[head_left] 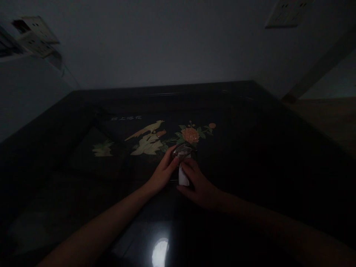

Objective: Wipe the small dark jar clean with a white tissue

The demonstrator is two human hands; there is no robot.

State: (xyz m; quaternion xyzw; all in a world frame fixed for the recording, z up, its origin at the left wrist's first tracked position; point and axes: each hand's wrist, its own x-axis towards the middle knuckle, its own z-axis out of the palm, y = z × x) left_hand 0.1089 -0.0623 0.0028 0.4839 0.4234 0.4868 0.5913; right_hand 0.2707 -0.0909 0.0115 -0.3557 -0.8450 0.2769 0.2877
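My left hand (162,172) and my right hand (202,188) meet over the middle of a dark, glossy tabletop (228,226). Between them is a crinkled dark, see-through plastic bag (184,149), its far end showing beyond my fingers. The left thumb and fingers close on the bag's left side. A small white object (183,178) lies beneath the bag's near end, with the right fingers curled around it and the thumb below. In this dim light its exact kind cannot be made out, nor whether it is partly inside the bag.
The tabletop bears a bird-and-rock inlay (147,144), a pink flower inlay (190,135) and painted characters (126,118). Behind it rises a pale wall (167,44) with a socket plate (286,14) at right and more sockets (36,43) at left. A bright reflection shows near the front.
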